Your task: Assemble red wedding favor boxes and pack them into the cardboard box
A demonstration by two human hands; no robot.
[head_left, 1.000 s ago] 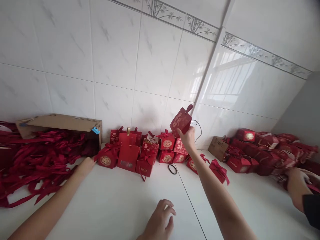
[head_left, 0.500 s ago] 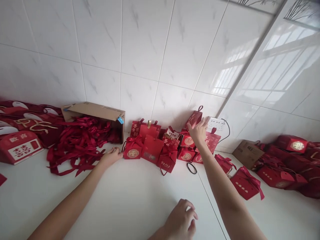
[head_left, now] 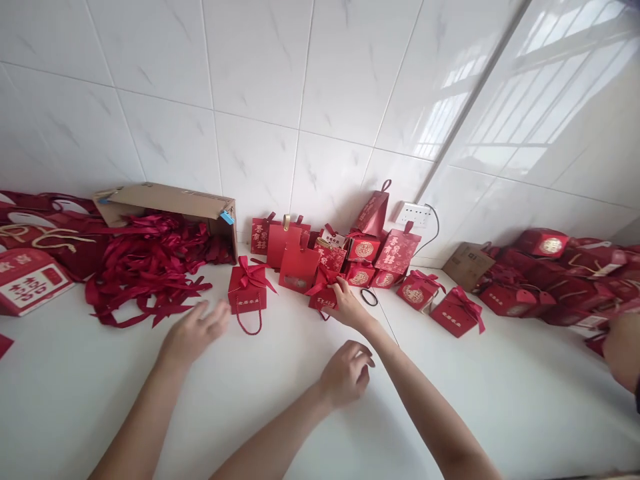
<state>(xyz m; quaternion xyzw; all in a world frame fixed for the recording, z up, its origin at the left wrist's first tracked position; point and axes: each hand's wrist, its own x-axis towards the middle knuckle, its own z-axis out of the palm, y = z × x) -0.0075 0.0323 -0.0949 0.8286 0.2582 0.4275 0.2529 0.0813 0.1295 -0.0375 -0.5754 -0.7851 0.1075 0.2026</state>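
Observation:
My right hand (head_left: 347, 303) reaches in from the lower right and grips a small red gift box (head_left: 317, 302) with a ribbon bow. Its fingers cover part of the box's front. My left hand (head_left: 346, 375) hangs over the white tabletop, fingers loosely curled and apart, holding nothing. Beside the gripped box stand a flat red card-like box (head_left: 299, 267) and several patterned red boxes. Farther left is a bow-tied red box (head_left: 249, 298) with a rope handle. Another person's hand (head_left: 195, 330), fingers spread, is just left of it.
A cardboard carton (head_left: 170, 198) lies on its side, red ribbons (head_left: 145, 287) spilling out. A black ring (head_left: 369, 297) lies near the boxes. A power strip (head_left: 414, 214) is against the tiled wall. More red boxes (head_left: 543, 243) are piled right, near another person's skin at the edge.
My right hand has come down and left from the upper boxes to the bow-tied box. My left hand has moved up. The other person's hand has drawn back from the leftmost box, which now faces differently.

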